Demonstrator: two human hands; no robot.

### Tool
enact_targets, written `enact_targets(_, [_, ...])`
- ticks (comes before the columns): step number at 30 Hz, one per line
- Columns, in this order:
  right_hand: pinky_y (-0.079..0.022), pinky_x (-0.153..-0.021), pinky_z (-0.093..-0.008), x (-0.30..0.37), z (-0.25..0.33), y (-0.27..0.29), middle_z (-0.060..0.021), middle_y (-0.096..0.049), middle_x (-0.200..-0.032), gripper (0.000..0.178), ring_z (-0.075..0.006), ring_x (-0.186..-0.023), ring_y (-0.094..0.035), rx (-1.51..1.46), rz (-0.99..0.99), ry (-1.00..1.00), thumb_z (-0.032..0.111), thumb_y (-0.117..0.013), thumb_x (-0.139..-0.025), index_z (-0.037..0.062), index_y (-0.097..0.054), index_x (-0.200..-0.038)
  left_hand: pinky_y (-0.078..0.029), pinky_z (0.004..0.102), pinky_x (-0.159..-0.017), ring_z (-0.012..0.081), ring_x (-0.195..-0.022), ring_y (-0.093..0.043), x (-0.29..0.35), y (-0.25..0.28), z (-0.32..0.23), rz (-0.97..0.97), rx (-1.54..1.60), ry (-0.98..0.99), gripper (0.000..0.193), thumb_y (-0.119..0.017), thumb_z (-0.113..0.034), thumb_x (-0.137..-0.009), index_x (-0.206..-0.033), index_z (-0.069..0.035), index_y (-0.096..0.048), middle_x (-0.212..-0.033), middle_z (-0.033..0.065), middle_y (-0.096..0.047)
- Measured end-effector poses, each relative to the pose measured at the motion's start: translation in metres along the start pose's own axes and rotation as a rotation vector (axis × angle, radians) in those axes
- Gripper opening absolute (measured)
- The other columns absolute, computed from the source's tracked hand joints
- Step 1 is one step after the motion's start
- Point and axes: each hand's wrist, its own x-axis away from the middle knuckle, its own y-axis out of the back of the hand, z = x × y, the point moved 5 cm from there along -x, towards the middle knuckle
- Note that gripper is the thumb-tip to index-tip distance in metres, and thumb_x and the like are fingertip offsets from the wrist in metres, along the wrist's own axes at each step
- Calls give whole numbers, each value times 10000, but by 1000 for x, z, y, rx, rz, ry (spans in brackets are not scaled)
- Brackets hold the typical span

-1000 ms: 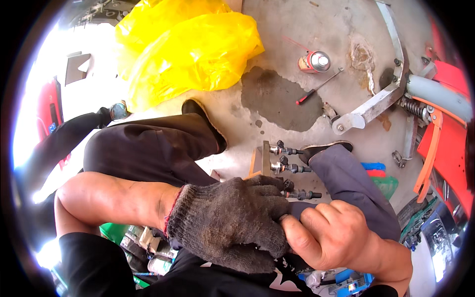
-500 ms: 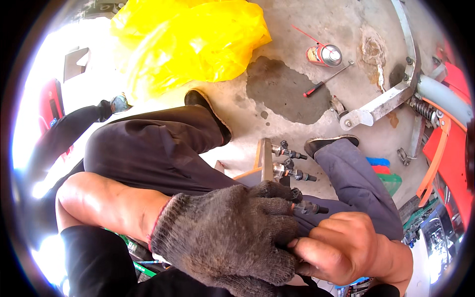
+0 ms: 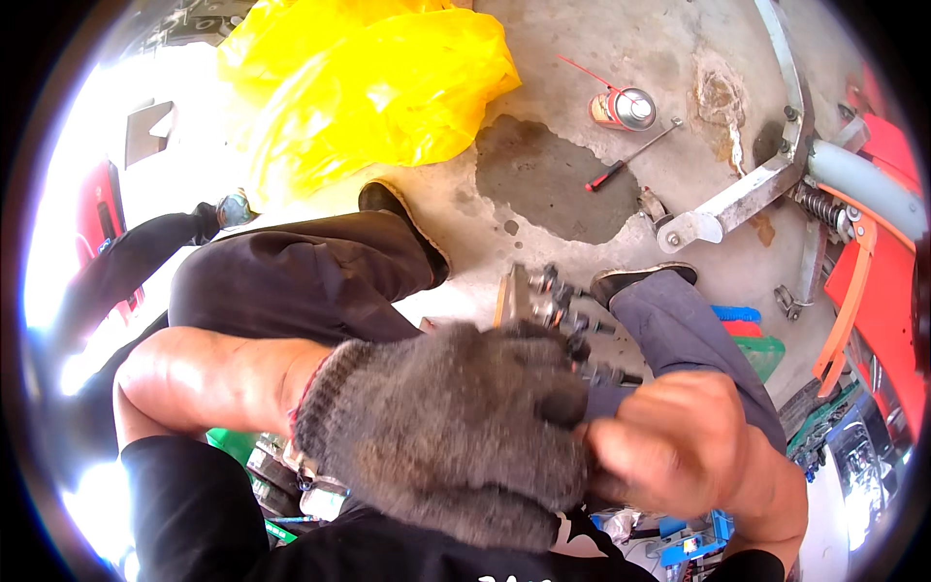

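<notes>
My left hand (image 3: 451, 436), in a dark grey knit glove, is closed with its back toward me, so what its fingers grip is hidden. Just beyond it stands a metal bar (image 3: 517, 291) carrying several fuel injectors (image 3: 561, 312) with dark connectors. The lowest injector (image 3: 611, 374) shows between my two hands. My bare right hand (image 3: 679, 446) is closed, its fingers pressed toward the glove's fingertips and slightly blurred. Whatever it pinches cannot be seen.
A yellow plastic sheet (image 3: 359, 87) lies on the floor ahead. To its right are a spray can (image 3: 626, 109) with a red straw, a screwdriver-like tool (image 3: 621, 165) and a damp patch (image 3: 553, 184). A metal arm (image 3: 727, 204) and red machine parts (image 3: 878, 320) flank the right.
Both hands have shifted slightly; the glove now covers more of the bar, and the right hand has risen a little and blurred. The floor scene has shifted slightly left with my view.
</notes>
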Motion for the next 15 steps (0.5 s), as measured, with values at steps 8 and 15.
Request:
enact_targets(8, [-496, -659, -293, -13, -12, 0, -102, -604, -859, 448, -192, -706, -605, -301, -69, -368, 289, -754, -893, -20, -509, -1107, -406, 595, -1110, 406, -1297, -519, 5, -8, 7, 212, -826, -169, 363, -565, -294, -917, -1223, -106, -621, -1355, 176, -556])
enact_targets(15, [-498, -595, -390, -14, -20, -19, -155, -585, -630, 470, -355, -611, -630, -276, 106, -643, 444, -611, -992, -12, -571, -882, -460, 604, -1017, 366, -1061, -594, 22, -32, 11, -39, -829, -278, 260, -571, -276, -846, -1027, -101, -638, -1059, 160, -602])
